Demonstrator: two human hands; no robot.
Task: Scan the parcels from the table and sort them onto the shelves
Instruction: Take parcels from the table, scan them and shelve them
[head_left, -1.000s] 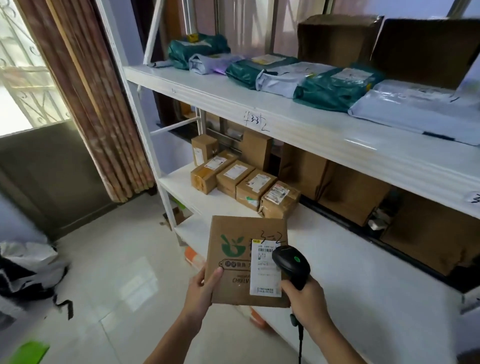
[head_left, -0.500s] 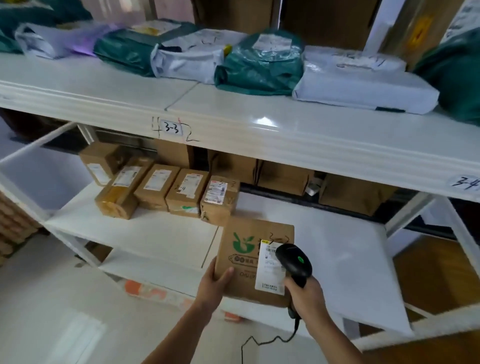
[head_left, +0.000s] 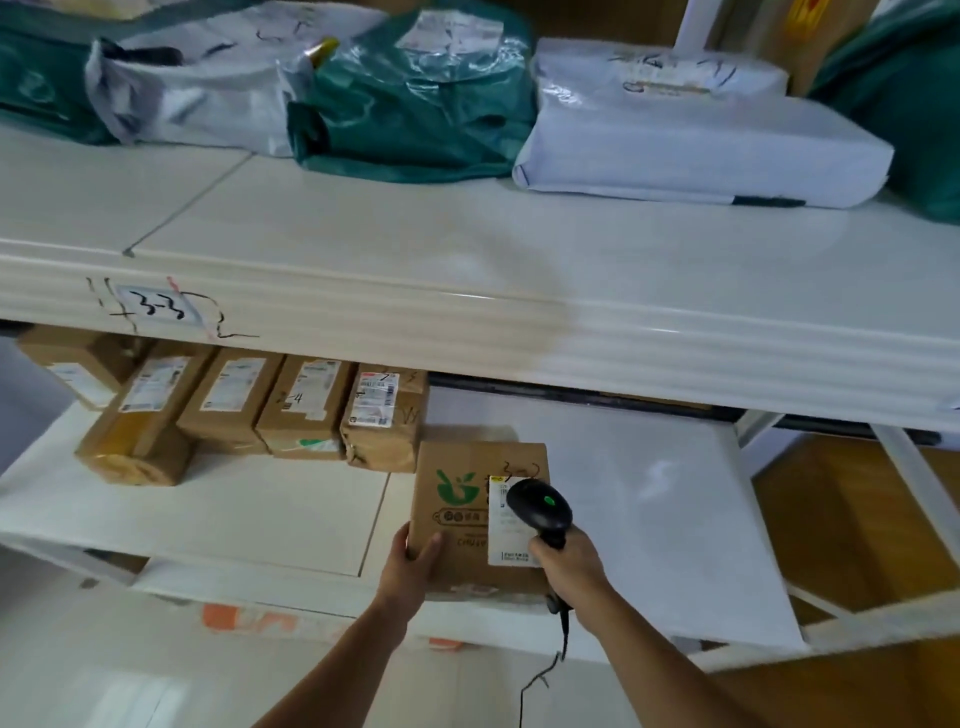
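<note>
Nearest the camera, the left hand (head_left: 413, 564) grips the near left corner of a brown cardboard parcel (head_left: 462, 499), thumb curled over its top face and fingers hidden beneath. The right hand (head_left: 569, 566) is wrapped around the handle of a black barcode scanner (head_left: 540, 512), whose head — a green light on top — sits over the parcel's white shipping label (head_left: 511, 551). A black cord (head_left: 545, 670) hangs from the handle's base.

The parcel bears a green leaf logo and handwritten digits near its far edge. It lies over the front part of the lower white shelf (head_left: 260, 514); whether it rests on the board or is held just above it cannot be told.

Just beyond its far left corner stands a row of small brown boxes (head_left: 306, 410), side by side, each with a white label; the rightmost one (head_left: 384, 421) is close beside the parcel.

Above, the upper shelf's front edge (head_left: 467, 332) carries a handwritten tag reading 3-3 (head_left: 156, 309). Farthest back, on top — soft mail bags: white (head_left: 197, 93), green (head_left: 415, 104), and a flat white package (head_left: 691, 145) to the right.
</note>
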